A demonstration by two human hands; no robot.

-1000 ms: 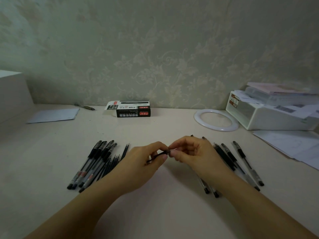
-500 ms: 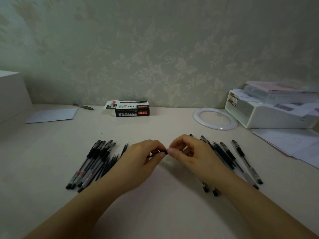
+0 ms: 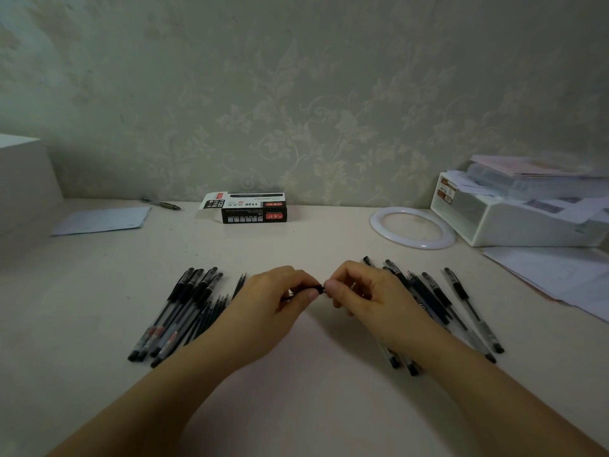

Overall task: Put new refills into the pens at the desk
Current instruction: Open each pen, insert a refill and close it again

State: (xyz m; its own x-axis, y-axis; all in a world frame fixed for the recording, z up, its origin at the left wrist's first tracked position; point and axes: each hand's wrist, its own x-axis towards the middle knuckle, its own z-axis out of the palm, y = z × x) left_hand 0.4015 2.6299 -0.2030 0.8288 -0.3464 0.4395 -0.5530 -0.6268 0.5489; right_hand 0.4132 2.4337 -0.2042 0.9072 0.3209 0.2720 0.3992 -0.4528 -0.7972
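Over the middle of the desk my left hand [image 3: 273,301] grips a thin black pen [image 3: 304,289], mostly hidden in the fingers. My right hand [image 3: 365,291] pinches that pen's right end between thumb and forefinger, the two hands almost touching. Several black pens and thin refills [image 3: 184,311] lie in a slanted pile on the desk to the left. A second group of several black pens [image 3: 445,301] lies to the right, partly under my right wrist.
A black refill box [image 3: 253,211] with its flap open lies by the wall. A white ring [image 3: 412,227], a white tray of papers [image 3: 514,219] and loose sheets [image 3: 566,275] sit right. Paper [image 3: 102,220], a pen [image 3: 161,203] and a white box [image 3: 19,179] are left.
Both hands have shifted slightly away from me and closed in on each other; less of the black pen shows between them now.
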